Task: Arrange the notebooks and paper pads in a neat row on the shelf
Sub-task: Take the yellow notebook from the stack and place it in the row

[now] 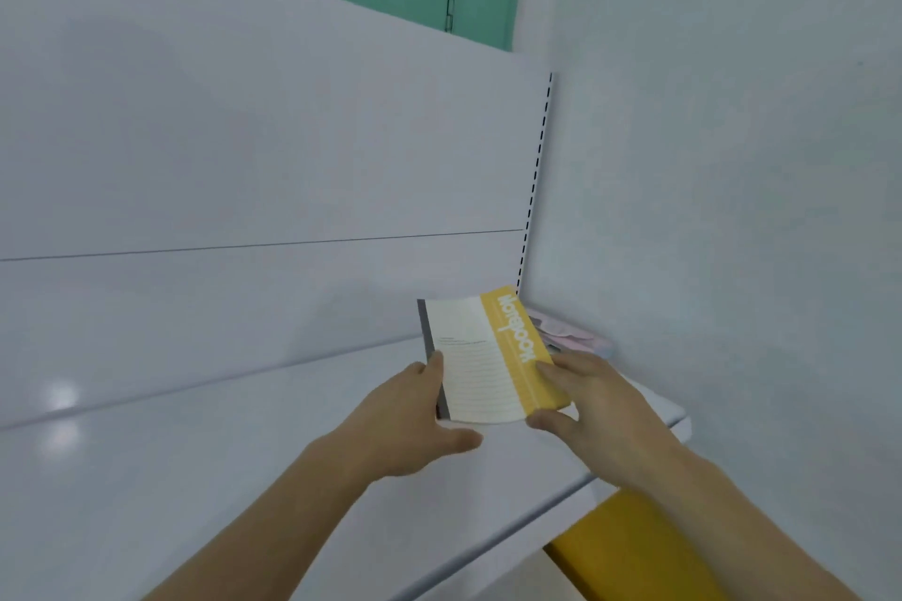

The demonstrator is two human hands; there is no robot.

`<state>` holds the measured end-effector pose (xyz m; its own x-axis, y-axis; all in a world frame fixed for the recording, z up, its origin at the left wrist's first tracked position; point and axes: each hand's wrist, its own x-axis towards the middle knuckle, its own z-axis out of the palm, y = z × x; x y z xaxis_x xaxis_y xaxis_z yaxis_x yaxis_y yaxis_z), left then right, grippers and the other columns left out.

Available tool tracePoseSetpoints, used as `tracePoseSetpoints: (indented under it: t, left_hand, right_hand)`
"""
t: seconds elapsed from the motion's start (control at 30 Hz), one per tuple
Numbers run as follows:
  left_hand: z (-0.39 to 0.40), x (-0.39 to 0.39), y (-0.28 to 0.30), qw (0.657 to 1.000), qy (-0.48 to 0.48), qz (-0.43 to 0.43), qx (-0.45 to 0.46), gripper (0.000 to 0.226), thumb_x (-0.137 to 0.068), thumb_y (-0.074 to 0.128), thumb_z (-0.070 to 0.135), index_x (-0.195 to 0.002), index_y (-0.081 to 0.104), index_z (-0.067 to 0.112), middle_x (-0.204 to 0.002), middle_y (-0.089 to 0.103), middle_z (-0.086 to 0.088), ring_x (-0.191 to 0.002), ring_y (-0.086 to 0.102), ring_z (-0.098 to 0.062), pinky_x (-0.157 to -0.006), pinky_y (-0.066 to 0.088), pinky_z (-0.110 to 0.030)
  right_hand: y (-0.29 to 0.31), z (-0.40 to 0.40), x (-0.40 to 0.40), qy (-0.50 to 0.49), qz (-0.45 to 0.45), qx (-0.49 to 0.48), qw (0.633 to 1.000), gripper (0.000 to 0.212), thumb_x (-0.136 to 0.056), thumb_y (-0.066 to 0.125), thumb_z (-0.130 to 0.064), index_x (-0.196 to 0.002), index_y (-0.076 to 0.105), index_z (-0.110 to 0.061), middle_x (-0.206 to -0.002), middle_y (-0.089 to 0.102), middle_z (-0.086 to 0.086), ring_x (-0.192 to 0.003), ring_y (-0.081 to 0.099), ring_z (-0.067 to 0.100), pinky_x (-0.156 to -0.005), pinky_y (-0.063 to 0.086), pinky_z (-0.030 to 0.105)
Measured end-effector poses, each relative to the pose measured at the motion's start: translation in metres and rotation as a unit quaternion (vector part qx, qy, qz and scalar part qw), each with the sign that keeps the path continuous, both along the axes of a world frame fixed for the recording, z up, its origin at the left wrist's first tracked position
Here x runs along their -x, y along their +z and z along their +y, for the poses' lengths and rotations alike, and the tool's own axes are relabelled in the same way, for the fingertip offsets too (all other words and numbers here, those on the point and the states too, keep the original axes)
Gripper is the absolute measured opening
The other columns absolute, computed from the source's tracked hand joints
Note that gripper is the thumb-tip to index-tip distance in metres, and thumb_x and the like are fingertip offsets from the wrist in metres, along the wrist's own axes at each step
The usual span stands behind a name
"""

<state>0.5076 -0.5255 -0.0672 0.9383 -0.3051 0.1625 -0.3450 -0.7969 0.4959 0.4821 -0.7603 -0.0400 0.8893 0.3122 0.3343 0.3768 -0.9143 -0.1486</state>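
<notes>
Step in hand: I judge this as placing one notebook point(488, 359) into the row at the right end of the shelf point(244, 454); the row itself looks barely begun
Notebook: right of centre in the frame, lower half, cream lined cover with a yellow band and a grey spine, tilted with its top edge leaning away from me; I cannot tell whether its lower edge touches the shelf
Left hand: my left hand point(415, 420) holds the grey spine side, fingers up along that edge, thumb spread out below the lower edge
Right hand: my right hand point(585, 400) pinches the yellow side, fingers laid on the cover, thumb curled under the lower corner
Grip state: both hands narrow, closed on the one notebook, neither free
Neighbour: a pink pad point(571, 332) lies flat in the corner just behind the notebook, at the right of the frame by the slotted upright point(534, 190)
Below the shelf: a yellow block point(634, 547) at the lower right, too blurred to name
Next move calls for: I reckon on settling the notebook just beside the pink pad, edges squared to the shelf front, then letting go without nudging the pad
</notes>
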Motion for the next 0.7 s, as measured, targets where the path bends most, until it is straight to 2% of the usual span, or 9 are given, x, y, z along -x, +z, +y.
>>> tracePoseSetpoints:
  t: [0.1,0.23,0.37,0.47,0.57,0.63,0.7]
  left_hand:
    - [-0.012,-0.027,-0.004,0.998,0.026,-0.004,-0.052,0.081,-0.082,0.060,0.067,-0.145,0.031,0.025,-0.115,0.054,0.004,-0.104,0.055,-0.014,-0.091,0.049,-0.032]
    - [-0.025,-0.057,-0.013,0.993,0.052,0.017,-0.105,0.088,-0.087,0.051,0.070,-0.153,0.021,0.019,-0.125,0.053,0.000,-0.113,0.050,-0.016,-0.095,0.045,-0.031]
    - [-0.042,-0.080,-0.026,0.981,0.096,0.017,-0.171,0.088,-0.088,0.046,0.071,-0.154,0.020,0.018,-0.125,0.054,-0.002,-0.118,0.045,-0.021,-0.094,0.042,-0.032]
    - [-0.055,-0.090,-0.034,0.967,0.123,0.024,-0.222,0.078,-0.089,0.041,0.073,-0.146,0.035,0.020,-0.122,0.056,-0.001,-0.120,0.042,-0.023,-0.099,0.041,-0.036]
    - [-0.067,-0.096,-0.037,0.952,0.152,0.023,-0.265,0.062,-0.090,0.037,0.072,-0.130,0.049,0.026,-0.122,0.052,0.001,-0.121,0.042,-0.022,-0.095,0.040,-0.038]
    - [-0.072,-0.099,-0.039,0.954,0.165,0.029,-0.250,0.055,-0.091,0.038,0.071,-0.122,0.052,0.027,-0.118,0.051,0.004,-0.118,0.045,-0.020,-0.091,0.040,-0.036]
    - [-0.074,-0.100,-0.042,0.960,0.176,0.041,-0.213,0.056,-0.091,0.043,0.068,-0.125,0.054,0.025,-0.122,0.053,0.006,-0.120,0.046,-0.019,-0.094,0.041,-0.034]
  right_hand:
    - [-0.008,-0.016,-0.040,0.020,0.015,0.012,1.000,0.057,-0.089,0.062,-0.047,-0.138,0.050,-0.020,-0.138,0.046,-0.008,-0.133,0.032,0.014,-0.096,0.020,0.013]
    - [-0.024,-0.031,-0.088,0.047,0.031,0.025,0.998,0.061,-0.089,0.059,-0.051,-0.141,0.046,-0.020,-0.142,0.044,-0.004,-0.135,0.027,0.013,-0.102,0.017,0.014]
    - [-0.042,-0.044,-0.136,0.088,0.035,0.052,0.994,0.060,-0.087,0.057,-0.056,-0.135,0.052,-0.019,-0.133,0.052,-0.001,-0.132,0.031,0.017,-0.107,0.022,0.023]
    - [-0.057,-0.057,-0.170,0.128,0.048,0.086,0.987,0.071,-0.078,0.038,-0.073,-0.125,0.058,-0.024,-0.125,0.057,-0.003,-0.136,0.031,0.020,-0.112,0.027,0.030]
    - [-0.067,-0.068,-0.195,0.154,0.046,0.086,0.983,0.070,-0.074,0.026,-0.077,-0.106,0.062,-0.026,-0.112,0.063,-0.003,-0.130,0.037,0.019,-0.108,0.033,0.033]
    - [-0.070,-0.072,-0.206,0.169,0.038,0.088,0.981,0.069,-0.075,0.025,-0.076,-0.103,0.062,-0.026,-0.110,0.063,-0.002,-0.127,0.039,0.020,-0.107,0.033,0.033]
    - [-0.071,-0.074,-0.215,0.186,0.023,0.100,0.977,0.069,-0.076,0.026,-0.076,-0.102,0.063,-0.025,-0.106,0.063,-0.001,-0.121,0.042,0.022,-0.105,0.034,0.033]
